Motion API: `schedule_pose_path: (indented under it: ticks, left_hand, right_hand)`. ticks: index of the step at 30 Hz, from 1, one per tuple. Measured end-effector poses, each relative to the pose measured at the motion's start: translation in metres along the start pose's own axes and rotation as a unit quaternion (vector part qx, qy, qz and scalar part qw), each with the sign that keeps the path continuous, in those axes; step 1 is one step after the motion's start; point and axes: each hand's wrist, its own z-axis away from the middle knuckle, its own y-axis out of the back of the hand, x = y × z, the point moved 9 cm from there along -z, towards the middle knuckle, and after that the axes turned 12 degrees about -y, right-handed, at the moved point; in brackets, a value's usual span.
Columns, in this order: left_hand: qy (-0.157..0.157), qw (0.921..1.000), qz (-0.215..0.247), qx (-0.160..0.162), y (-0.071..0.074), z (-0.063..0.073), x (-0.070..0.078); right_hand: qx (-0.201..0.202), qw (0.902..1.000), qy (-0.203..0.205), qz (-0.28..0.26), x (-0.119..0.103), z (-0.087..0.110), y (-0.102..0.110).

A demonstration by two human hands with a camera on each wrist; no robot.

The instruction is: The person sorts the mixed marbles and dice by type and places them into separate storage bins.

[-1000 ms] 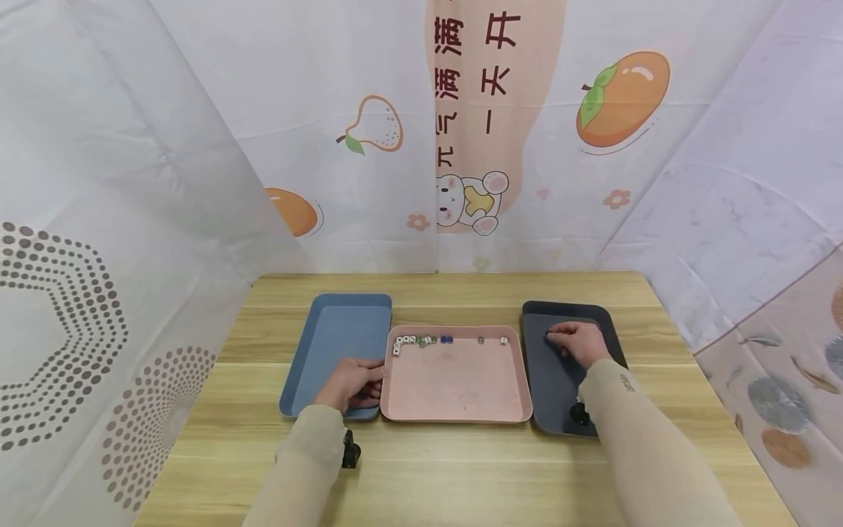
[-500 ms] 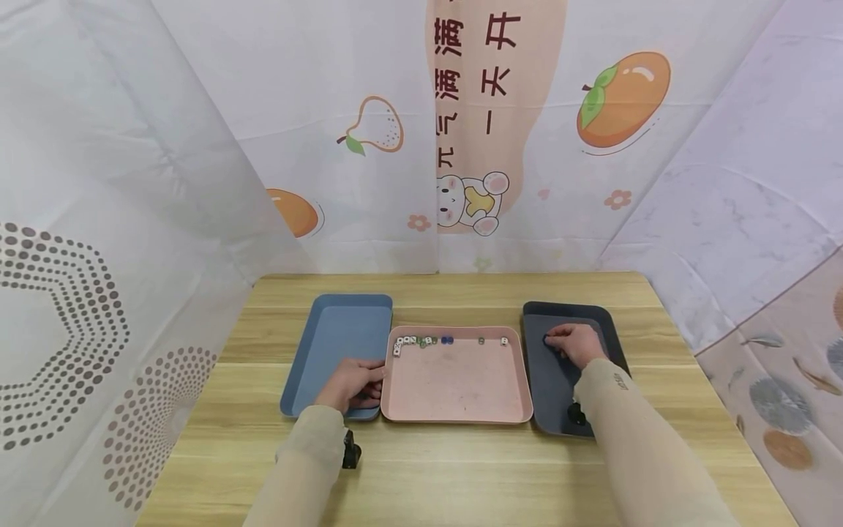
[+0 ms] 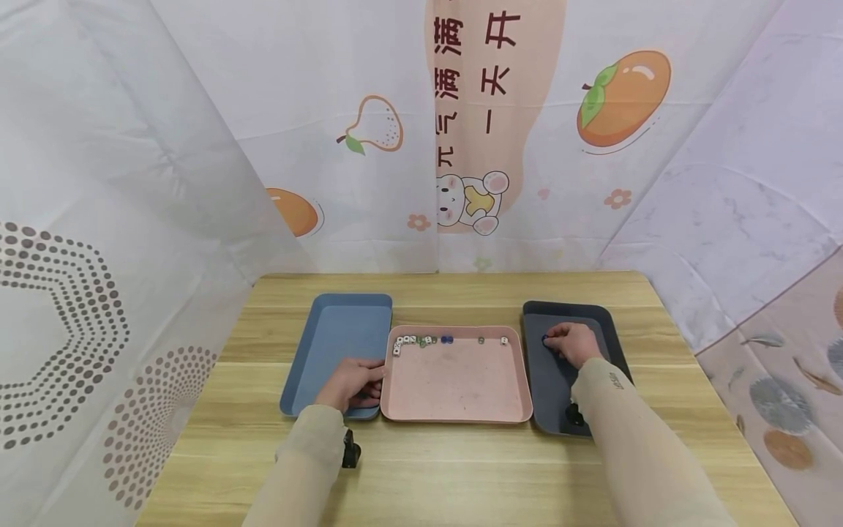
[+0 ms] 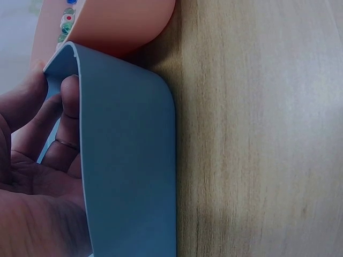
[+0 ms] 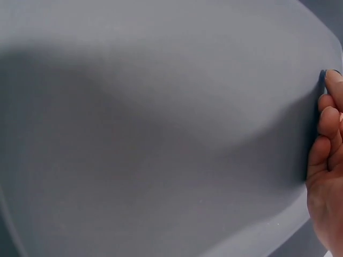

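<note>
My left hand (image 3: pixel 352 382) is at the near right side of the blue tray (image 3: pixel 356 322). In the left wrist view the thumb lies at the tray's rim and the other fingers curl inside its wall. The pink tray (image 3: pixel 454 380) stands right beside it. Over the dark grey tray (image 3: pixel 553 410), my right hand (image 3: pixel 576 342) pinches a small blue die (image 3: pixel 545 339) between thumb and fingertips, close to the tray floor. In the right wrist view the fingers cover nearly all of it; only a dark blue edge shows.
Along the pink tray's back wall are several white dice (image 3: pixel 397 347), green dice (image 3: pixel 422 341) and blue dice (image 3: pixel 447 339). A single green die (image 3: pixel 481 340) and a white die (image 3: pixel 504 340) lie farther right. All three trays stand on a wooden table (image 3: pixel 461 476), with printed curtains around.
My right hand and sleeve have shifted slightly left over the dark grey tray, with the blue die at the fingertips. The left hand has stayed in place.
</note>
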Motion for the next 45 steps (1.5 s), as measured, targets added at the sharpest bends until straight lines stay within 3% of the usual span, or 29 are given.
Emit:
schedule_pose_path:
  ticks: [12,19,33,45]
  left_hand:
    - [0.000,1.0000,0.003,-0.001,0.000,-0.001,-0.003]
    - [-0.005,1.0000,0.004,0.000,0.001,-0.002,-0.002]
    - [-0.002,1.0000,0.005,-0.004,0.000,-0.001,-0.001]
    - [0.002,1.0000,0.002,-0.003,0.000,0.000,0.000]
  right_hand:
    - [0.014,0.9998,0.004,0.009,0.000,0.002,0.002]
    - [0.011,0.9999,-0.011,-0.006,0.001,0.005,0.009]
    - [0.035,0.9980,0.010,-0.052,0.004,0.006,0.032]
    - [0.004,0.9953,0.024,-0.093,-0.027,0.015,0.043]
